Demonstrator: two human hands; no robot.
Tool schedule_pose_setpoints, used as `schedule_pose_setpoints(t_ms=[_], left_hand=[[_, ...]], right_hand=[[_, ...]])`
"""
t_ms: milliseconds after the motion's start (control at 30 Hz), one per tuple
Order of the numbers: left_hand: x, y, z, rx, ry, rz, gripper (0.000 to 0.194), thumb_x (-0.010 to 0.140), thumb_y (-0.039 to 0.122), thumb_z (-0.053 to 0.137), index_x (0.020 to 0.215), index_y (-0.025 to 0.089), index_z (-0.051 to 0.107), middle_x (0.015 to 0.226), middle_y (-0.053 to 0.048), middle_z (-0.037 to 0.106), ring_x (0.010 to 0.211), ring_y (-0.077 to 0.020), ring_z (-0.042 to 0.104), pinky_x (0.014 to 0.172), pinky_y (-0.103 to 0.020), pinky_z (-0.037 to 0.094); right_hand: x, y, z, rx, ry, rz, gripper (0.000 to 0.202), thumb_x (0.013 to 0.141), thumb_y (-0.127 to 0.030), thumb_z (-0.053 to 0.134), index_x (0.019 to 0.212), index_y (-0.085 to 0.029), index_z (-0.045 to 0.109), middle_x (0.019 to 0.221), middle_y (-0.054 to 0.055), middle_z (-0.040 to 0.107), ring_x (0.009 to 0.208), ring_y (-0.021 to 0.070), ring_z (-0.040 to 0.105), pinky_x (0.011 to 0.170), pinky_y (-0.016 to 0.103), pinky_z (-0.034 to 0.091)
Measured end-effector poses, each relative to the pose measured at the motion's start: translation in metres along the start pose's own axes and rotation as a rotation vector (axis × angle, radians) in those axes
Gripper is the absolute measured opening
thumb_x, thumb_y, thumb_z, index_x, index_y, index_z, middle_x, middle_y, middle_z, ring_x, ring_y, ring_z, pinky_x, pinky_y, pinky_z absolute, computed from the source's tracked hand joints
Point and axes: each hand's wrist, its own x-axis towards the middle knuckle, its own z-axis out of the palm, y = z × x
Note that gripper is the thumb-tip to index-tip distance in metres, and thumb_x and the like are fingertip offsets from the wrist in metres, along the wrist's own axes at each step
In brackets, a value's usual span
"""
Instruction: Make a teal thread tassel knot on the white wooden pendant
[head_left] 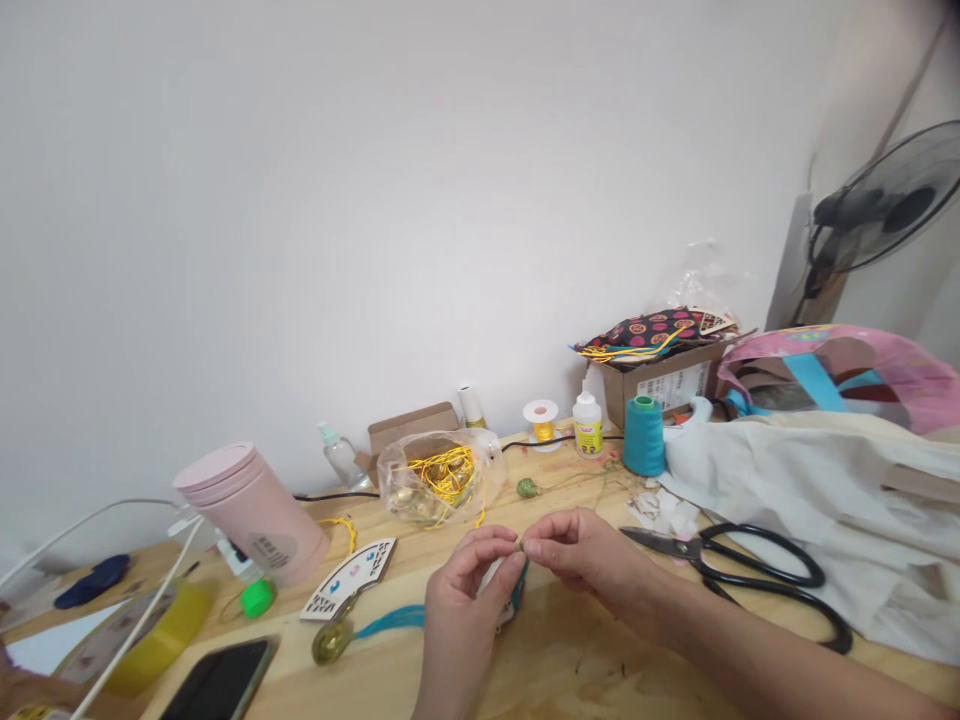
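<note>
My left hand (472, 610) and my right hand (581, 555) meet fingertip to fingertip above the front middle of the wooden table. Both are closed in a pinch at a tiny greenish piece (520, 547), too small to make out. Beneath my left fingers, mostly hidden, is a flat item with a blue and white edge (517, 598). A blue tassel (391, 621) reaches left from behind my left hand to a gold-coloured round ornament (331, 641). Beside that lies a white fan-shaped cutout piece (349, 580).
Black scissors (697, 547) and white cloth (795, 500) lie right. Behind stand a teal thread cone (643, 437), glue bottle (588, 424) and bag of yellow cord (442, 478). Left are a pink tumbler (251, 515), phone (221, 682) and tape roll (176, 622).
</note>
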Motion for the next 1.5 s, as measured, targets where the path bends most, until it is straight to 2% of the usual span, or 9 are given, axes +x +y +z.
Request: schedule_pose_setpoints(t_ms=[333, 500, 700, 833, 1067, 1133, 1267, 1400, 1500], left_hand=[[-0.002, -0.003, -0.002, 0.129, -0.048, 0.047, 0.009, 0.062, 0.026, 0.066, 0.061, 0.017, 0.065, 0.084, -0.006, 0.06, 0.083, -0.0189, 0.055, 0.074, -0.026, 0.043], [-0.003, -0.004, -0.002, 0.129, -0.078, 0.055, 0.008, 0.064, 0.025, 0.065, 0.062, 0.018, 0.063, 0.079, -0.005, 0.063, 0.079, -0.0183, 0.057, 0.074, -0.027, 0.044], [-0.005, -0.003, -0.001, 0.141, -0.07, -0.058, 0.011, 0.064, 0.027, 0.065, 0.066, 0.016, 0.063, 0.064, -0.001, 0.063, 0.065, -0.0149, 0.056, 0.062, -0.023, 0.045], [-0.005, -0.002, 0.0, 0.075, -0.052, -0.111, 0.012, 0.062, 0.026, 0.066, 0.065, 0.016, 0.06, 0.06, 0.001, 0.059, 0.058, -0.0116, 0.053, 0.055, -0.02, 0.043], [-0.002, 0.0, 0.0, 0.022, -0.03, -0.121, 0.018, 0.061, 0.025, 0.068, 0.071, 0.016, 0.056, 0.065, 0.0, 0.061, 0.066, -0.0123, 0.056, 0.061, -0.02, 0.043], [-0.003, 0.0, 0.001, 0.022, -0.038, -0.127, 0.019, 0.061, 0.025, 0.067, 0.073, 0.016, 0.055, 0.065, 0.0, 0.061, 0.065, -0.0123, 0.056, 0.061, -0.021, 0.043], [-0.005, 0.0, 0.001, 0.068, -0.056, -0.12, 0.021, 0.062, 0.026, 0.066, 0.076, 0.017, 0.053, 0.069, 0.0, 0.06, 0.068, -0.0137, 0.056, 0.061, -0.022, 0.044], [-0.007, -0.001, 0.001, 0.16, -0.072, -0.102, 0.023, 0.065, 0.03, 0.063, 0.081, 0.018, 0.052, 0.073, -0.001, 0.06, 0.072, -0.0148, 0.056, 0.063, -0.024, 0.043], [-0.007, -0.002, 0.001, 0.215, -0.076, -0.092, 0.024, 0.067, 0.033, 0.062, 0.083, 0.018, 0.052, 0.073, -0.001, 0.06, 0.073, -0.0149, 0.055, 0.064, -0.024, 0.043]], right_hand=[[-0.004, -0.006, 0.001, -0.001, 0.005, 0.008, 0.028, 0.061, -0.041, 0.069, 0.065, -0.014, 0.063, 0.044, -0.009, 0.034, 0.042, 0.0047, 0.019, 0.042, 0.023, 0.01], [-0.005, -0.007, 0.001, -0.021, 0.021, 0.007, 0.026, 0.062, -0.04, 0.068, 0.063, -0.014, 0.063, 0.046, -0.008, 0.036, 0.043, 0.005, 0.019, 0.042, 0.023, 0.011], [-0.003, -0.005, 0.0, -0.111, 0.047, -0.038, 0.025, 0.064, -0.039, 0.066, 0.064, -0.014, 0.065, 0.046, -0.008, 0.035, 0.045, 0.0054, 0.022, 0.042, 0.021, 0.016], [-0.003, -0.008, 0.001, -0.166, 0.061, -0.055, 0.023, 0.064, -0.038, 0.066, 0.065, -0.015, 0.067, 0.048, -0.007, 0.039, 0.046, 0.0055, 0.027, 0.043, 0.02, 0.02], [0.0, -0.005, 0.002, -0.18, 0.047, -0.105, 0.021, 0.061, -0.036, 0.067, 0.065, -0.015, 0.067, 0.053, -0.004, 0.052, 0.05, 0.0077, 0.039, 0.049, 0.021, 0.028], [0.002, -0.001, 0.002, -0.224, 0.056, -0.111, 0.022, 0.059, -0.035, 0.068, 0.068, -0.014, 0.066, 0.051, -0.004, 0.05, 0.048, 0.0073, 0.037, 0.046, 0.02, 0.027], [0.003, 0.002, 0.005, -0.394, 0.177, -0.134, 0.018, 0.055, -0.025, 0.068, 0.067, -0.013, 0.063, 0.045, -0.007, 0.039, 0.043, 0.0054, 0.027, 0.041, 0.019, 0.018], [0.001, 0.001, 0.009, -0.446, 0.219, -0.168, 0.014, 0.06, -0.025, 0.063, 0.064, -0.012, 0.062, 0.05, -0.004, 0.047, 0.046, 0.0066, 0.032, 0.042, 0.02, 0.022], [0.001, 0.0, 0.008, -0.387, 0.175, -0.168, 0.02, 0.064, -0.032, 0.06, 0.061, -0.012, 0.062, 0.054, -0.001, 0.053, 0.048, 0.0083, 0.038, 0.045, 0.021, 0.026]])
